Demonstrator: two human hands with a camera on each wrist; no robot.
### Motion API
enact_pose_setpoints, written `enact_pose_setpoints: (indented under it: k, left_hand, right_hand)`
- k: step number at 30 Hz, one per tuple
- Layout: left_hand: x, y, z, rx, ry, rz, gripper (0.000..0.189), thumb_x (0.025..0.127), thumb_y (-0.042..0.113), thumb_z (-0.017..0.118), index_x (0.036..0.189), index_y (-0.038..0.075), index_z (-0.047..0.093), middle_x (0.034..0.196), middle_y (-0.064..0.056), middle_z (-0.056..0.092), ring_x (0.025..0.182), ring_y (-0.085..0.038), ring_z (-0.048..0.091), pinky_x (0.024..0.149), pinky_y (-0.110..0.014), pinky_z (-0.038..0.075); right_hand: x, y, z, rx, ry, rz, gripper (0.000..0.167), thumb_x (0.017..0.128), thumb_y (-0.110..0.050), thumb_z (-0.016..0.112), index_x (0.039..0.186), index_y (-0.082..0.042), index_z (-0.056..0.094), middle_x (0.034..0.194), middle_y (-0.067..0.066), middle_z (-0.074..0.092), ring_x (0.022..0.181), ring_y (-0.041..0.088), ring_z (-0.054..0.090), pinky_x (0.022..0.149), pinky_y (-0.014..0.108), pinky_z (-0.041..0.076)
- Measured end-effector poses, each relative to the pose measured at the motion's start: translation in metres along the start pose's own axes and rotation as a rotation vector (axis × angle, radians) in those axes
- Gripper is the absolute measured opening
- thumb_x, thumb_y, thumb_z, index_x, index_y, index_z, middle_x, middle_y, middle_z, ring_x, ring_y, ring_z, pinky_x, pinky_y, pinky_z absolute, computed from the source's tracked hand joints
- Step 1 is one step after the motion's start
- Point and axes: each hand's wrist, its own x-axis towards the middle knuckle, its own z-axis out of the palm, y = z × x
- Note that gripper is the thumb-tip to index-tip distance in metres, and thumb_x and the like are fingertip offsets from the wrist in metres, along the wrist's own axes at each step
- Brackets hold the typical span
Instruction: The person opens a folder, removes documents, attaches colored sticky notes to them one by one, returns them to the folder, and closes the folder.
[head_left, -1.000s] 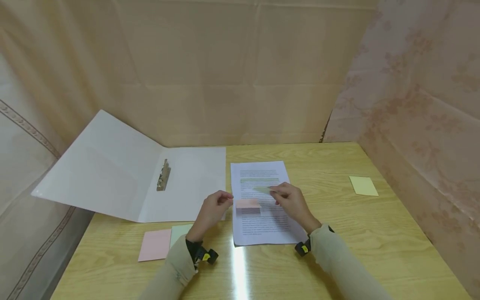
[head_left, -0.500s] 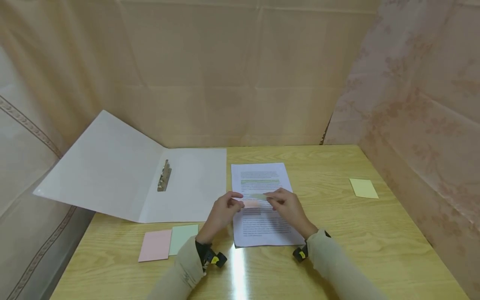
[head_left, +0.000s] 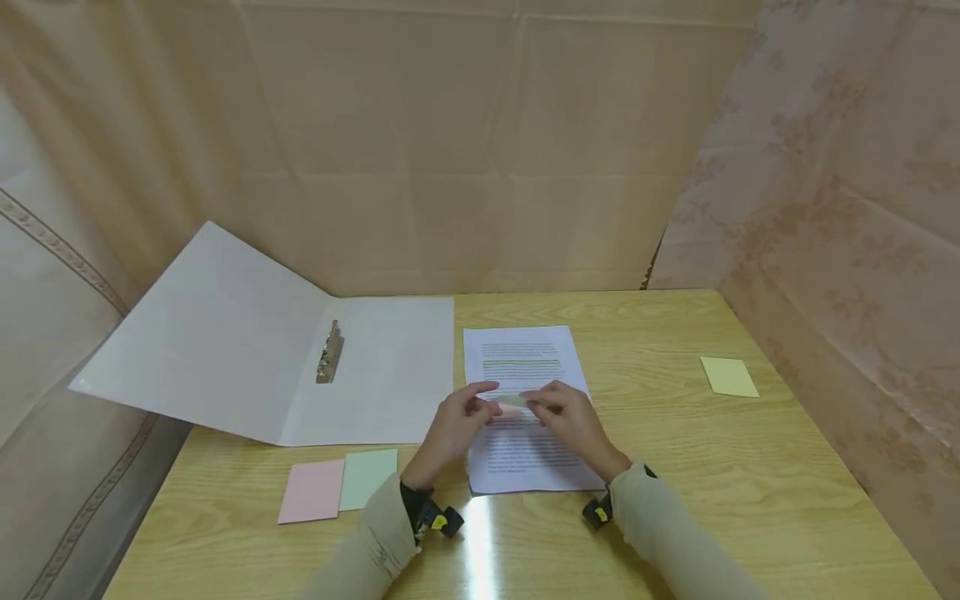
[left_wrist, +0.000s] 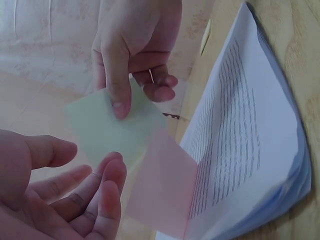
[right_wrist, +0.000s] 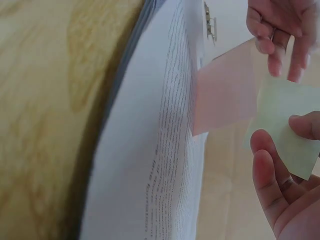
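My right hand point(head_left: 573, 425) pinches a pale green sticky note point(left_wrist: 117, 130) between thumb and fingers, above the printed sheets point(head_left: 532, 462). From the left, my left hand point(head_left: 452, 423) reaches up to that note. Its fingertips are right at the note's edge in both wrist views, with the thumb held apart and the fingers loosely bent. A pink sticky note point(right_wrist: 226, 95) stands up from the top sheet, attached along one edge, just beside the green one. Green highlighted lines point(head_left: 521, 363) cross the upper part of the page.
An open white folder point(head_left: 202, 342) with a metal clip point(head_left: 330, 354) lies left of the sheets. In front of it are a pink sticky pad point(head_left: 311, 492) and a green sticky pad point(head_left: 369, 477). A yellow sticky pad point(head_left: 729, 377) lies at the right on the wooden table point(head_left: 750, 500).
My left hand has moved right, up to the green note. The right hand has shifted slightly left with the note, bringing both hands close together over the page.
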Motion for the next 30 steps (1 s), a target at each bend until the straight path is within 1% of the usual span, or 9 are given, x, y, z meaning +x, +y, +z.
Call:
enact_pose_setpoints:
  k: [4, 9, 13, 17, 19, 21, 24, 27, 30]
  left_hand:
    - [0.001, 0.001, 0.005, 0.009, -0.017, 0.017, 0.034, 0.098, 0.02, 0.057, 0.128, 0.003, 0.061, 0.098, -0.013, 0.074, 0.083, -0.021, 0.07, 0.073, -0.027, 0.053]
    - [0.001, 0.004, 0.009, 0.028, -0.029, -0.012, 0.032, 0.1, 0.026, 0.055, 0.121, 0.006, 0.066, 0.102, -0.01, 0.074, 0.091, -0.02, 0.07, 0.08, -0.031, 0.056]
    - [0.001, 0.005, 0.011, 0.042, -0.008, -0.05, 0.034, 0.1, 0.033, 0.053, 0.115, 0.008, 0.07, 0.1, -0.007, 0.074, 0.091, -0.018, 0.068, 0.079, -0.033, 0.055]
    - [0.003, 0.007, 0.011, 0.033, 0.033, -0.057, 0.037, 0.099, 0.036, 0.053, 0.11, 0.007, 0.072, 0.095, -0.007, 0.075, 0.085, -0.018, 0.069, 0.075, -0.03, 0.054]
    - [0.004, 0.007, 0.011, 0.018, 0.055, -0.051, 0.035, 0.099, 0.034, 0.055, 0.11, 0.006, 0.073, 0.093, -0.008, 0.075, 0.084, -0.022, 0.069, 0.073, -0.028, 0.053]
    - [0.004, 0.007, 0.011, 0.0, 0.068, -0.037, 0.033, 0.098, 0.031, 0.056, 0.11, 0.005, 0.072, 0.094, -0.01, 0.074, 0.084, -0.025, 0.069, 0.072, -0.027, 0.053]
    - [0.004, 0.007, 0.009, -0.026, 0.084, -0.027, 0.028, 0.097, 0.024, 0.059, 0.111, 0.004, 0.072, 0.098, -0.012, 0.074, 0.083, -0.026, 0.069, 0.071, -0.026, 0.053]
    - [0.004, 0.008, 0.009, -0.027, 0.096, -0.026, 0.024, 0.095, 0.021, 0.06, 0.11, 0.006, 0.073, 0.104, -0.011, 0.074, 0.085, -0.021, 0.068, 0.072, -0.026, 0.053]
    - [0.004, 0.009, 0.009, -0.019, 0.105, -0.024, 0.022, 0.095, 0.018, 0.061, 0.108, 0.007, 0.073, 0.109, -0.011, 0.073, 0.09, -0.019, 0.067, 0.076, -0.029, 0.054]
  right_hand:
    - [-0.001, 0.002, 0.002, 0.003, -0.019, -0.01, 0.016, 0.087, -0.002, 0.068, 0.099, -0.007, 0.077, 0.081, 0.004, 0.067, 0.062, 0.001, 0.054, 0.057, 0.021, 0.049]
    - [-0.003, 0.004, 0.003, 0.003, -0.046, -0.019, 0.015, 0.086, -0.002, 0.068, 0.098, -0.006, 0.077, 0.081, 0.004, 0.066, 0.063, 0.0, 0.054, 0.058, 0.021, 0.049]
    - [-0.004, 0.006, 0.003, 0.026, -0.06, -0.025, 0.013, 0.085, -0.004, 0.07, 0.097, -0.005, 0.077, 0.082, 0.004, 0.067, 0.065, 0.0, 0.054, 0.059, 0.021, 0.049]
    - [-0.005, 0.007, 0.002, 0.065, -0.077, -0.024, 0.014, 0.089, -0.013, 0.07, 0.099, -0.007, 0.077, 0.085, 0.004, 0.068, 0.068, 0.002, 0.057, 0.061, 0.022, 0.051]
    - [-0.004, 0.008, 0.001, 0.09, -0.082, -0.008, 0.016, 0.091, -0.018, 0.067, 0.099, -0.007, 0.077, 0.087, 0.004, 0.068, 0.068, 0.004, 0.058, 0.06, 0.023, 0.051]
    - [-0.004, 0.008, 0.0, 0.116, -0.082, 0.028, 0.02, 0.094, -0.023, 0.064, 0.097, -0.008, 0.077, 0.087, 0.004, 0.067, 0.067, 0.006, 0.057, 0.058, 0.023, 0.051]
    - [-0.002, 0.007, -0.001, 0.137, -0.065, 0.085, 0.023, 0.094, -0.026, 0.063, 0.093, -0.008, 0.077, 0.087, 0.006, 0.067, 0.066, 0.007, 0.056, 0.056, 0.024, 0.05]
    - [0.0, 0.006, -0.002, 0.144, -0.039, 0.135, 0.022, 0.093, -0.025, 0.066, 0.092, -0.007, 0.077, 0.089, 0.009, 0.068, 0.069, 0.008, 0.056, 0.057, 0.022, 0.049]
    - [0.0, 0.005, -0.003, 0.158, -0.034, 0.176, 0.019, 0.092, -0.018, 0.067, 0.099, -0.003, 0.076, 0.095, 0.014, 0.07, 0.069, 0.01, 0.058, 0.057, 0.022, 0.05]
